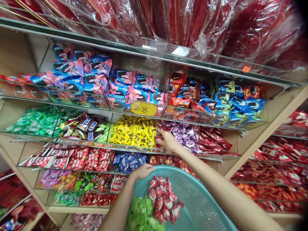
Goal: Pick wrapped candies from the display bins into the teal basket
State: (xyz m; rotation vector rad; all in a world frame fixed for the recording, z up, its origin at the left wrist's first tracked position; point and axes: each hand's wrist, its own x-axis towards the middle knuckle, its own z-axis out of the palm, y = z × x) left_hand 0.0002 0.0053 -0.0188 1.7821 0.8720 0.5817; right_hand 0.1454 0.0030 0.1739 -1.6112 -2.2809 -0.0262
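My left hand (142,171) grips the far rim of a teal plastic basket (202,192), fingers over the edge. Inside the basket lie a heap of red-and-white wrapped candies (163,199) and green wrapped candies (141,215). My right hand (168,141) reaches into a shelf compartment of purple-and-white wrapped candies (187,134). It is at the left side of that compartment, by the clear divider, with thumb and forefinger apart. No candy shows in its grasp. Yellow wrapped candies (133,131) fill the compartment just left of this hand.
Clear fronts and dividers edge the stepped shelves. Packaged cookies (96,70) fill the row above, behind a yellow "28" tag (143,109). Blue wrapped candies (130,160) lie below. Red plastic-wrapped goods (187,22) hang over the top shelf. More red packets (271,173) stand at right.
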